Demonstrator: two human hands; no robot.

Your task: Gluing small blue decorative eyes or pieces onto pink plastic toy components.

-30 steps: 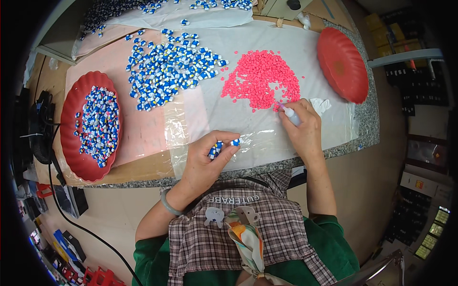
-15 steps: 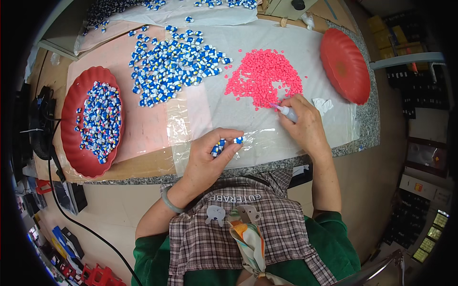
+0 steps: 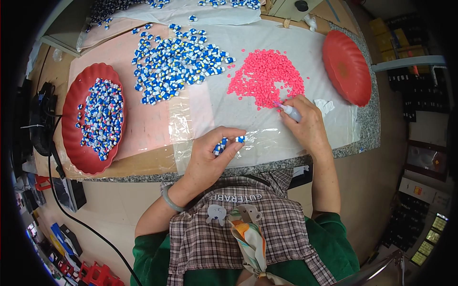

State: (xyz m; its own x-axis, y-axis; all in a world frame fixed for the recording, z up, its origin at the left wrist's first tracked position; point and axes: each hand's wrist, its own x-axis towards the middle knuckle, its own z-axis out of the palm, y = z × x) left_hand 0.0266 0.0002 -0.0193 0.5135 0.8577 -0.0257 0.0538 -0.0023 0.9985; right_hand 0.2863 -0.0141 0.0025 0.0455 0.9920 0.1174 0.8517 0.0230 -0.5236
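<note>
My left hand (image 3: 212,150) is closed around several small blue-and-white pieces, one of them, a blue-and-white piece (image 3: 240,139), pinched out at the thumb and fingertips. Gripped in my right hand (image 3: 307,125) is a small translucent squeeze bottle (image 3: 292,112) with a thin purplish nozzle. Its tip is at the near edge of a pile of tiny pink pieces (image 3: 267,71); whether it touches one, I cannot tell. A spread of blue-and-white pieces (image 3: 176,64) lies to the left of the pink pile.
At the left, a red scalloped dish (image 3: 71,138) holds many blue-and-white pieces, some with pink on them. Another red scalloped dish (image 3: 346,66) stands at the right edge. Crumpled white tissue (image 3: 324,106) lies beside my right hand. A black cable (image 3: 90,226) hangs at the left.
The bottle in my right hand has shifted very slightly to the right and down. My left hand keeps its hold on the pieces. The whole view has moved a little.
</note>
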